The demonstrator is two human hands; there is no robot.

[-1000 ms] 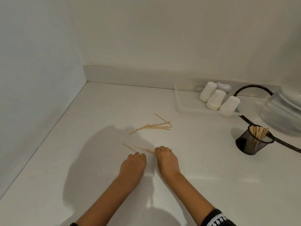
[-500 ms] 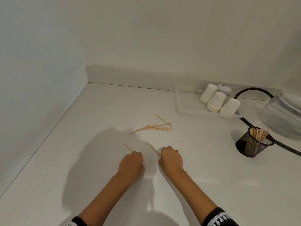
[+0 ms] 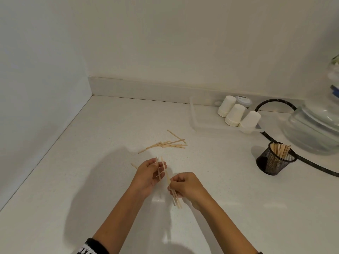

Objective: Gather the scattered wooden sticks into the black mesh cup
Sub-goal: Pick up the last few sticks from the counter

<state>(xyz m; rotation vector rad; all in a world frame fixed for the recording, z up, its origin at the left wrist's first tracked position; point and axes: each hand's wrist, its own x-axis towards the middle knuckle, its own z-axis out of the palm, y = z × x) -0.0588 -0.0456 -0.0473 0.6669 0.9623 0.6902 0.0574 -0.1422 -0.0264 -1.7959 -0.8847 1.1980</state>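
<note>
My right hand (image 3: 185, 186) pinches a small bundle of thin wooden sticks (image 3: 175, 197) above the white counter. My left hand (image 3: 147, 176) holds a stick or two (image 3: 159, 170) upright between its fingers, right beside the bundle. A loose pile of several sticks (image 3: 167, 143) lies on the counter beyond my hands. One more stick (image 3: 133, 165) pokes out from behind my left hand. The black mesh cup (image 3: 274, 163) stands at the right with several sticks in it, well away from both hands.
A clear plastic tray (image 3: 201, 123) with three upturned white paper cups (image 3: 235, 115) sits at the back right. A black cable (image 3: 311, 165) loops behind the mesh cup. A large glass jar (image 3: 315, 129) fills the right edge. Walls close the left and back.
Both hands have lifted off the counter and turned, each now holding sticks that lay in front of them. The far pile has not moved.
</note>
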